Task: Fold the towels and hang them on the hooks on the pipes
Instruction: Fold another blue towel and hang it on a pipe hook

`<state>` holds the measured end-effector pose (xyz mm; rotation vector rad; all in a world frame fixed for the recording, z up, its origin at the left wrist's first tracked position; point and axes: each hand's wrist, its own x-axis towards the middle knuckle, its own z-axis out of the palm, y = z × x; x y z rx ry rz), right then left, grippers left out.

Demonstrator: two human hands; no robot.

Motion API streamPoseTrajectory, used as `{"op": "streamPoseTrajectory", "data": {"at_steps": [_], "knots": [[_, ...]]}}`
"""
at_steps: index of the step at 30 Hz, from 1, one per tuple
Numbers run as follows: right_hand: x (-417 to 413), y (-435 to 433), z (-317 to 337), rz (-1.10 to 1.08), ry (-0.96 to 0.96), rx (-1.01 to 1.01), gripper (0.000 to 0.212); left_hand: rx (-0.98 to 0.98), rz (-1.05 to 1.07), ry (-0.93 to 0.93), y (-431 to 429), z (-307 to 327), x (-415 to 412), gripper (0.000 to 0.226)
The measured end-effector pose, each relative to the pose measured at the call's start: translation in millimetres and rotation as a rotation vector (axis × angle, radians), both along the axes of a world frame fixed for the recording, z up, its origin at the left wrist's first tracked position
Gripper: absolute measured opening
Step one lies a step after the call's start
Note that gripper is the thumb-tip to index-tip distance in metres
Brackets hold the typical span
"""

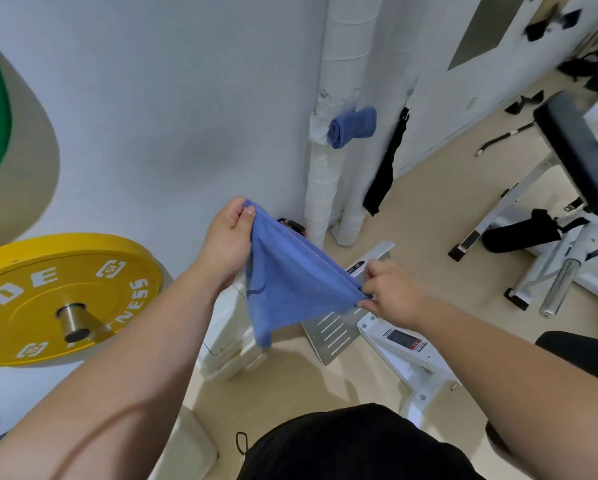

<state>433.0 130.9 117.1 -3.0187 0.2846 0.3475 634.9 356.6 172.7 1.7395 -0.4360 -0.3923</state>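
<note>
Single wide-angle head camera looking forward and down, hovering close above the towel [290, 282], facing the wrapped pipes [321, 181] farther off at the wall [186, 98].

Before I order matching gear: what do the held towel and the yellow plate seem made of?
Held towel: soft woven cloth, likely terry or microfibre, matte blue; it sags and creases. Plate: probably rubber, smooth satin yellow with white lettering; hub looks like brushed metal.

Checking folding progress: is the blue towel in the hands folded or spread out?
Spread, not neatly folded: the blue towel stretches between left hand and right hand, each pinching a corner, the rest hanging loose.
</note>
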Motion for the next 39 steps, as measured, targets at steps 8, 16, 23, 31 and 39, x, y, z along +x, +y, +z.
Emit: {"op": "streamPoseTrajectory", "data": {"at_steps": [8, 16, 23, 31, 39], "knots": [[-25, -32, 29, -0.298, -0.266, 0.195, 0.025, 0.143, 0.077, 0.049, 12, -26, 17, 0.030], [-25, -26, 57, -0.738, -0.591, 0.889, 0.031, -0.022, 0.110, 0.316, 9, -31, -3, 0.025], [-30, -18, 62, -0.860, -0.697, 1.140, 0.023, -0.085, 0.087, 0.378, 15, -29, -16, 0.027], [-38, -2, 31, -0.931, -0.489, 0.890, 0.016, 0.058, 0.202, 0.368, 27, -55, -22, 0.029], [-23, 18, 44, -1.031, -0.416, 1.031, 0.016, 0.111, 0.249, 0.308, 32, -62, -23, 0.028]]}}
